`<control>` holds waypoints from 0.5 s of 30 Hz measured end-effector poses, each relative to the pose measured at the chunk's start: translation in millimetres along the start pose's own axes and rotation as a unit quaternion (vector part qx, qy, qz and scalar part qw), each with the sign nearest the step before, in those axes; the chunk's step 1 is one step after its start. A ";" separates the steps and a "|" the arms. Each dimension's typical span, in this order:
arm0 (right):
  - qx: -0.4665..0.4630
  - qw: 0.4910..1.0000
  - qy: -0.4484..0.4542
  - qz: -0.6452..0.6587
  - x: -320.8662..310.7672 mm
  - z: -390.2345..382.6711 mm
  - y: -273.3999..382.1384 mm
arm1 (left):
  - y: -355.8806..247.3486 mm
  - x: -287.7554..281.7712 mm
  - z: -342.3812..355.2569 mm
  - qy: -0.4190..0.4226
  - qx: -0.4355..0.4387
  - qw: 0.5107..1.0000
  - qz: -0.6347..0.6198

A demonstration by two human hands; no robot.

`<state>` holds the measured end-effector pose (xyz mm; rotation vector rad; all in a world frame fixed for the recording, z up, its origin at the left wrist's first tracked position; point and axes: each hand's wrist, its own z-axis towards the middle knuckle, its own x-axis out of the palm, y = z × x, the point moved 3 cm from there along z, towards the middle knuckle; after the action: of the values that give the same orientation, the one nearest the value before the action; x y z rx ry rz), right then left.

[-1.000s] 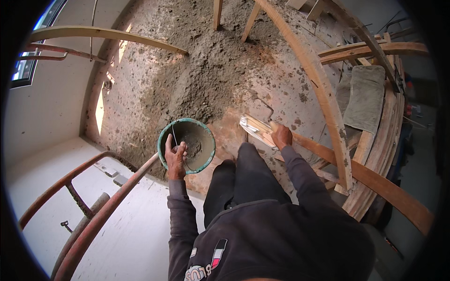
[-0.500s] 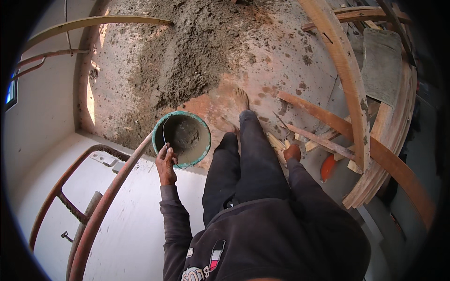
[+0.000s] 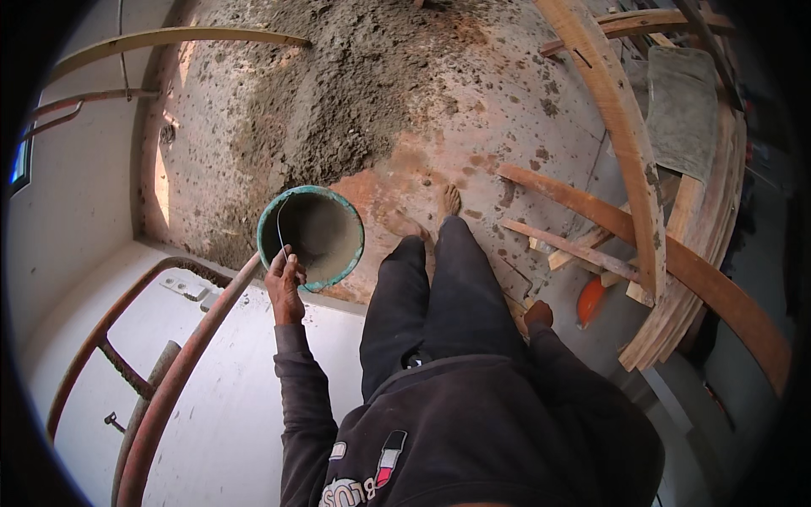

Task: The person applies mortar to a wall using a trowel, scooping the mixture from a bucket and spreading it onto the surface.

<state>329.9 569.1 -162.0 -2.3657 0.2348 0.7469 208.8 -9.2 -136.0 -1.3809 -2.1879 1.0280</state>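
My left hand (image 3: pixel 285 283) is closed on the thin wire handle of a bucket (image 3: pixel 356 221) with a green rim. The bucket stands tilted slightly, its mouth facing up, and its inside is coated grey; how much it holds is hard to tell. Beside my right thigh, my right hand (image 3: pixel 538 314) is closed around the pale handle of what looks like a trowel (image 3: pixel 525 276), whose thin metal part points away from me. Beyond the bucket spreads a heap of wet grey mortar (image 3: pixel 325 101) on the floor.
Red scaffold frames (image 3: pixel 182 363) lean on the left near the white wall. Wooden planks (image 3: pixel 688 313) are piled at the right, with a long curved-looking beam (image 3: pixel 621 118) across them. An orange object (image 3: pixel 590 302) lies by the planks. My bare feet (image 3: pixel 450 200) are on the spattered floor.
The bucket and my left hand have shifted a little to the left. My right hand has drawn back toward me with the tool. My right foot has come nearer.
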 end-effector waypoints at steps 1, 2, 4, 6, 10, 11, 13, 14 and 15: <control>0.000 1.000 -0.016 -0.025 -3.7 -7.8 0.9 | -2.4 -1.5 0.7 0.002 0.004 1.000 0.009; -0.003 1.000 -0.007 0.005 -4.8 -8.3 2.0 | -2.3 -3.7 1.9 -0.001 0.008 1.000 0.016; -0.010 0.998 0.006 0.067 -15.0 0.0 8.2 | -4.9 -7.1 4.3 -0.019 0.002 1.000 0.023; -0.034 0.992 -0.001 0.122 -28.4 13.6 17.1 | -5.5 -7.5 2.6 -0.034 0.001 0.999 0.017; -0.098 0.980 -0.008 0.170 -75.8 54.7 62.4 | -7.5 -8.1 -9.5 -0.056 0.015 0.998 -0.006; -0.123 0.975 -0.025 0.181 -86.5 68.5 73.6 | -10.5 -5.5 -14.0 -0.060 0.019 0.998 -0.008; -0.186 0.960 -0.047 0.204 -108.5 83.0 106.8 | -14.0 -2.1 -19.5 -0.073 0.014 0.997 -0.020; -0.197 0.959 -0.009 0.202 -112.1 97.8 124.1 | -10.6 1.2 -20.0 -0.079 0.012 0.996 -0.027; -0.208 0.957 0.030 0.199 -112.9 112.1 141.1 | -7.0 5.0 -20.1 -0.084 0.009 0.996 -0.033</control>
<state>137.9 526.7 -242.9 -2.7807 0.6516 0.9903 214.7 1.3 -117.7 -1.2463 -2.3210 1.1740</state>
